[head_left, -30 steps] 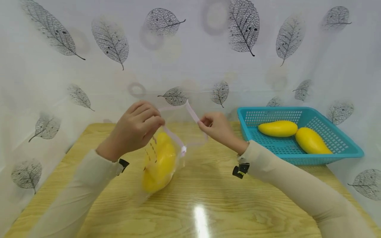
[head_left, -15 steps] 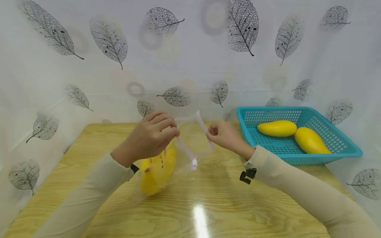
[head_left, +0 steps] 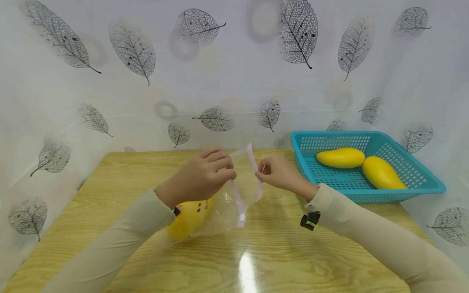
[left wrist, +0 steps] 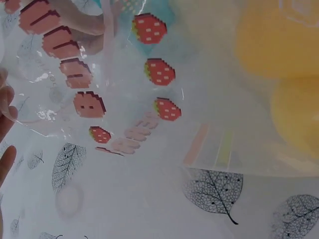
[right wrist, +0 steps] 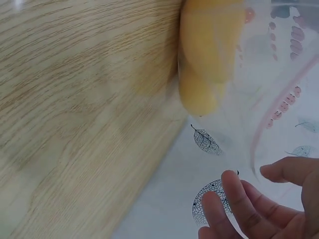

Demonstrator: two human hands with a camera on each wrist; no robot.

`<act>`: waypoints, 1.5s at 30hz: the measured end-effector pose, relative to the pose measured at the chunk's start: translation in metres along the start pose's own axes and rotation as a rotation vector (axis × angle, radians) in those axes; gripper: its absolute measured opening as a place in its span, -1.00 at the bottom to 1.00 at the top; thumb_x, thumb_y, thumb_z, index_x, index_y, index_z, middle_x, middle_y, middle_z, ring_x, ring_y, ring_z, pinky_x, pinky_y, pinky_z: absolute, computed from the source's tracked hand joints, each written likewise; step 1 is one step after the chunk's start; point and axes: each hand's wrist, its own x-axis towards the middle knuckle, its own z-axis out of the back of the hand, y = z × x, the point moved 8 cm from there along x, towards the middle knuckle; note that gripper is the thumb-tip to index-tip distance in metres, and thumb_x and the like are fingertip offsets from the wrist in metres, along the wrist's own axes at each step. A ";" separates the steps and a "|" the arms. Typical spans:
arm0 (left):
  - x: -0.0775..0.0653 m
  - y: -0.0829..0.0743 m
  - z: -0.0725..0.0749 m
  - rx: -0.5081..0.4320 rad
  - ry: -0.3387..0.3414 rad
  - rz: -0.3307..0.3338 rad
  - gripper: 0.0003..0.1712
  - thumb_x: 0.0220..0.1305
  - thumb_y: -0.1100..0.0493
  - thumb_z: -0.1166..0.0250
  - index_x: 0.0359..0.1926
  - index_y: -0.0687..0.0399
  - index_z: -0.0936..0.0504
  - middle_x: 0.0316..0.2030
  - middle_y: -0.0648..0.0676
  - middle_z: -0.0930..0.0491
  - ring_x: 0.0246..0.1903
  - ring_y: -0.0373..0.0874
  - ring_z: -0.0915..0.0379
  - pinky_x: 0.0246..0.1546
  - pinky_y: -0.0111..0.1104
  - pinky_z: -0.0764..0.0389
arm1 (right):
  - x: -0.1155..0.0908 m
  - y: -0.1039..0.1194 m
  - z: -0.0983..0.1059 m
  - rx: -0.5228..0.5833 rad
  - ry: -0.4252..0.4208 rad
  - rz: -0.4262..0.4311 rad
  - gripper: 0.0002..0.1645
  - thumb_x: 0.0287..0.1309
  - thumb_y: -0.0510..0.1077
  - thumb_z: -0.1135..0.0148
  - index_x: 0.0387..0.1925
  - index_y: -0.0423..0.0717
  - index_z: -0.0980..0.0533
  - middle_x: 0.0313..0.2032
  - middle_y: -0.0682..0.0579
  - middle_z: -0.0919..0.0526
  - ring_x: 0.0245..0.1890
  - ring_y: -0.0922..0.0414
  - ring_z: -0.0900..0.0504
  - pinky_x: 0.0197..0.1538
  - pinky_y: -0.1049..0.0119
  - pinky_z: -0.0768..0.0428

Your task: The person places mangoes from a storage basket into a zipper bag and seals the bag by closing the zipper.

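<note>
From my remote seat I'm seeing a screened-off spot, exact bldg. type unclear: leaf-print sheeting [head_left: 234, 73] is running behind & along both sides of a wood-grain table [head_left: 198, 264], w/ a teal basket [head_left: 421, 190] sitting back R, holding yellow fruit [head_left: 340, 158].

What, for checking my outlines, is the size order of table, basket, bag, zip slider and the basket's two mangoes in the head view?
Largest to smallest:
Table
Basket
Bag, partly hidden
Left mango and right mango: too alike to rank
Zip slider
</note>
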 end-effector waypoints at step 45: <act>-0.020 0.002 -0.017 -0.029 0.084 0.017 -0.87 0.07 0.34 -0.31 -0.39 0.02 -0.57 -0.41 -0.05 -0.55 -0.25 -0.13 -0.47 0.07 -0.27 -0.51 | -0.014 -0.129 0.133 -0.245 0.044 -0.033 -0.34 0.06 -0.08 -0.32 0.17 -0.21 -0.34 0.06 -0.26 -0.51 0.02 -0.17 -0.51 0.06 -0.17 -0.47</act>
